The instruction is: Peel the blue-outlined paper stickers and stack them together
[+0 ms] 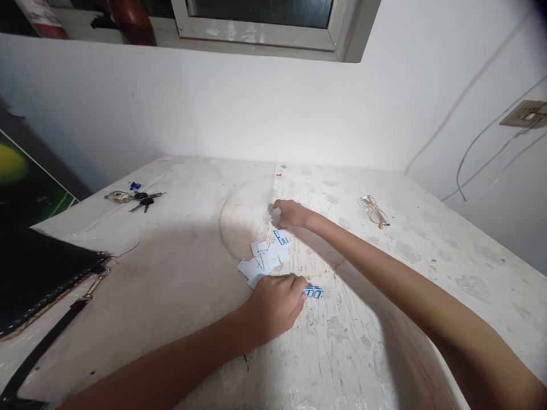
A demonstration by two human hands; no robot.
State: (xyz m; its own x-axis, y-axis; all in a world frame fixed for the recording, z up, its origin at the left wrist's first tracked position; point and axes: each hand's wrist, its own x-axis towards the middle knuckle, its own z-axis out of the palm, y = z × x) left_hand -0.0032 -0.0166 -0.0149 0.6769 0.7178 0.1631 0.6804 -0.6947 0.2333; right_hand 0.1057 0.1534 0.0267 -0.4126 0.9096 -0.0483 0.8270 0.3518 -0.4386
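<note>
My left hand [277, 304] is closed, its fingers curled at the near edge of a loose pile of white paper pieces [271, 257]. A paper piece with blue line drawing [314, 292] sticks out from its fingertips. Farther back, my right hand [293, 214] has its fingers bent and drawn together, low over the table. Something pale shows under these fingertips, too unclear to name. Between the two hands lies another paper piece with blue marks [282, 236], at the top of the pile. Some pieces overlap, and the left hand covers part of the pile.
Eyeglasses [374, 212] lie at the right on the pale table cover [192, 319]. Keys [143, 199] and a small blue object [135, 185] are at the left, beyond a black bag [47, 267] with a strap. A white wall [256, 108] rises behind the table.
</note>
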